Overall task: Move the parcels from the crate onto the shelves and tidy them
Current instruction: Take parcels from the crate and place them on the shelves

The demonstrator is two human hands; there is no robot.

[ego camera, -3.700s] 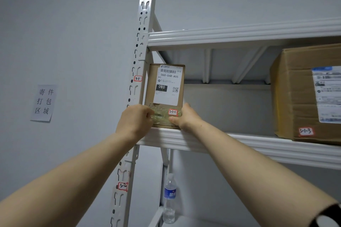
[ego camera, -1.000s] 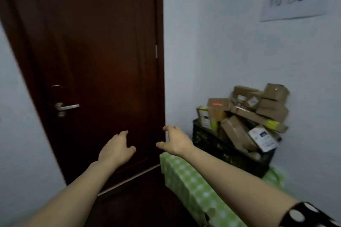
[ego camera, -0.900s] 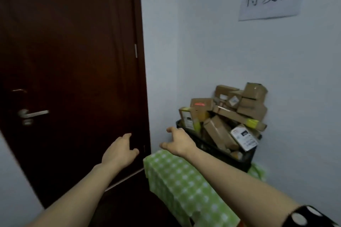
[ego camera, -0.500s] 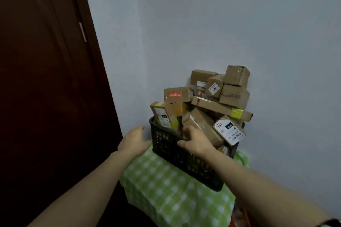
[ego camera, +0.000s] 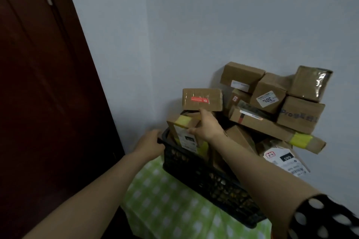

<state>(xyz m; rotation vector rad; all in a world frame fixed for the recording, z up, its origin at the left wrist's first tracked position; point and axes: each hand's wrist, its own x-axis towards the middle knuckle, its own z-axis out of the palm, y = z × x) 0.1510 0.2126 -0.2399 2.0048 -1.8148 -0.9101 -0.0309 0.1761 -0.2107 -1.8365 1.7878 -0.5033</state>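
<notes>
A black plastic crate (ego camera: 204,176) stands on a green checked cloth and is heaped with several brown cardboard parcels. My right hand (ego camera: 206,125) is closed on the top of an upright parcel with yellow tape and a white label (ego camera: 180,132) at the crate's left end. Just above it lies a flat parcel with a red sticker (ego camera: 202,99). My left hand (ego camera: 150,146) grips the crate's left rim. A long flat parcel with yellow tape (ego camera: 272,128) juts out to the right, under stacked boxes (ego camera: 299,114).
A dark brown door (ego camera: 42,93) fills the left side. The crate sits in the corner against a pale wall (ego camera: 194,25). The green checked cloth (ego camera: 171,205) covers the surface below the crate. A labelled parcel (ego camera: 283,159) leans at the crate's right.
I turned from the shelf, where both hands set a parcel, to the crate by the door. Both hands reached in; the left now holds the rim, the right has closed on the yellow-taped parcel.
</notes>
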